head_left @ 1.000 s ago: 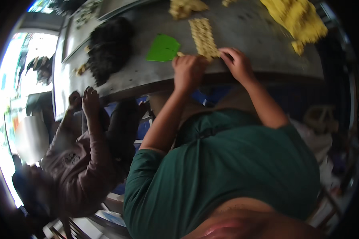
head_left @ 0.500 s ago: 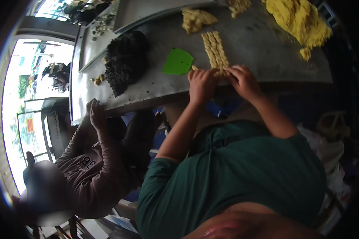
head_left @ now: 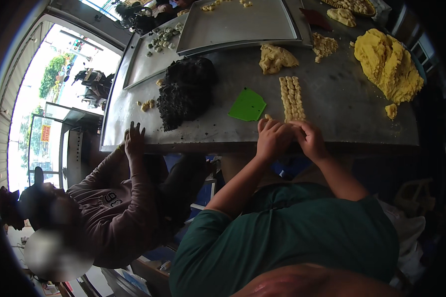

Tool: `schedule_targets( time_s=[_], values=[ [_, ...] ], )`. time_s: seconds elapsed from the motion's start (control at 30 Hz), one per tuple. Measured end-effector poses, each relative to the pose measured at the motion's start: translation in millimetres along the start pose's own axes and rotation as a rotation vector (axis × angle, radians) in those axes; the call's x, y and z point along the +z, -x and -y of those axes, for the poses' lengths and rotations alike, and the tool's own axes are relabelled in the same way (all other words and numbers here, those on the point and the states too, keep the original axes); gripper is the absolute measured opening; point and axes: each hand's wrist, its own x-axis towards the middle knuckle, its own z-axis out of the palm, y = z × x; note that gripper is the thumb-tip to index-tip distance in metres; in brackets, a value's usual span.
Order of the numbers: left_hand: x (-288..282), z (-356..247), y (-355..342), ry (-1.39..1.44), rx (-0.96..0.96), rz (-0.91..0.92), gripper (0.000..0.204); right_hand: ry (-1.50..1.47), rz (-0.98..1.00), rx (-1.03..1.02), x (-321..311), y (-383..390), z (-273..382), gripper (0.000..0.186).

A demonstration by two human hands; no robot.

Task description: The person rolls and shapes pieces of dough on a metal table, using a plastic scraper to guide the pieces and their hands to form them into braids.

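Note:
Rows of small pale dough pieces (head_left: 292, 98) lie side by side on the metal table, in front of me. My left hand (head_left: 273, 137) is at their near end, its fingers bent and drawn together. Beside it, my right hand (head_left: 309, 138) is closed too, its fingertips meeting the left hand's. Whatever the fingers hold is hidden behind them. A small loose dough bit (head_left: 268, 117) lies just beyond the left knuckles. To the left rests a flat green scraper (head_left: 248, 105). Past the rows sits a pale dough lump (head_left: 277, 59).
A large yellow dough mound (head_left: 386, 64) is at the right, with crumbly dough (head_left: 325, 46) farther back. A black dough mass (head_left: 186, 91) lies to the left. Metal trays (head_left: 238, 22) stand at the back. A co-worker's hand (head_left: 134, 140) touches the table's left corner.
The view has shifted, showing more of the table's far side. My hands have come closer together at the rows' near end. The co-worker's fingers have spread.

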Motion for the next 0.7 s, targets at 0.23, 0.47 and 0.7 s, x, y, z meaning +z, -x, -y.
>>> schedule_targets(
  time_s=[0.23,0.47,0.7],
  values=[
    [-10,0,-3,0.076,0.01,-0.14,0.013,-0.037,-0.115,0.08,8,-4,-2,0.018],
    [-5,-13,-12,0.032,-0.181,0.035,0.021,0.326,-0.263,-0.071,-14,-93,-80,0.02],
    [-9,-3,-9,0.038,-0.145,-0.027,0.016,0.901,0.102,-0.053,-32,-139,-131,0.029]
  ],
)
